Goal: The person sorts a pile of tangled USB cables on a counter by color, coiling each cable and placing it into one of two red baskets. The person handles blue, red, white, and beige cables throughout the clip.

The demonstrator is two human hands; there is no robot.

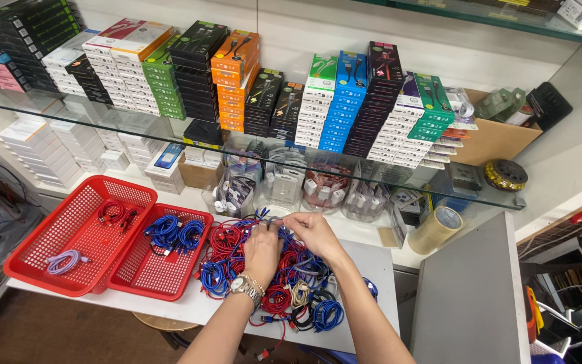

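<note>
Nearest you, a pile of coiled cables (284, 283) covers the white table (190, 307): red, blue, black and a few beige ones, each wound into a small loop and heaped loosely together. Your left hand (261, 251), with a metal wristwatch (246, 288) on its wrist, rests on top of the pile, fingers curled in and pinching a cable at the far edge. Your right hand (314, 232) sits just beside it, fingers also drawn narrow, gripping the same thin cable strand (276, 220) stretched between both hands.

To the left of the pile stand two red baskets. The smaller basket (153, 269) holds blue coils; the larger basket (69, 236) holds a red coil and a pale purple one.

To the right, a roll of tape (436, 229) lies on the counter. Farther back, clear tubs (284, 182) of small accessories sit under a glass shelf (250, 145), which carries stacked colourful boxes (237, 81).
</note>
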